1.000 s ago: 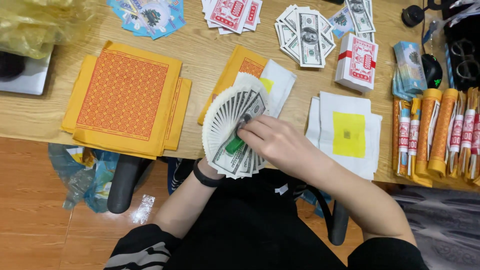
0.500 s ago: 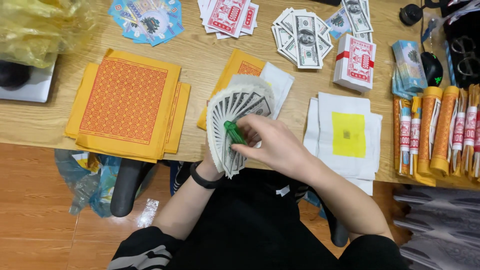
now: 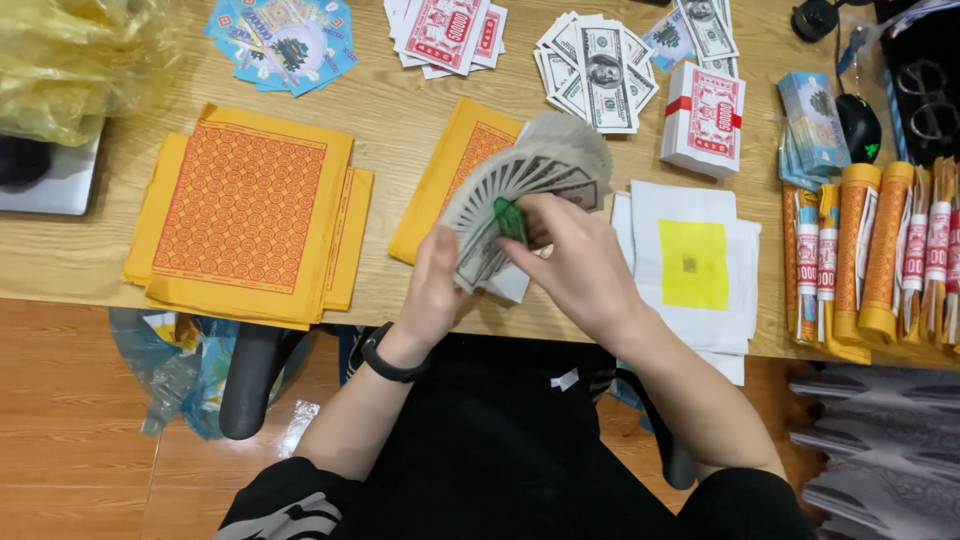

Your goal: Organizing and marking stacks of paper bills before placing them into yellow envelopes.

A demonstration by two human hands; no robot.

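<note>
Fan of paper banknotes (image 3: 530,185): you hold it spread above the wooden table (image 3: 400,130), near its front edge. Your left hand (image 3: 432,290) is closed around the fan's base; your right hand (image 3: 575,260) pinches its notes from the right. An orange patterned sheet stack (image 3: 245,210) lies well to the left.

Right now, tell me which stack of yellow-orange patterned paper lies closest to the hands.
The smaller stack, partly hidden beneath the fanned notes that the left hand holds; the larger stack lies apart, further left.
</note>
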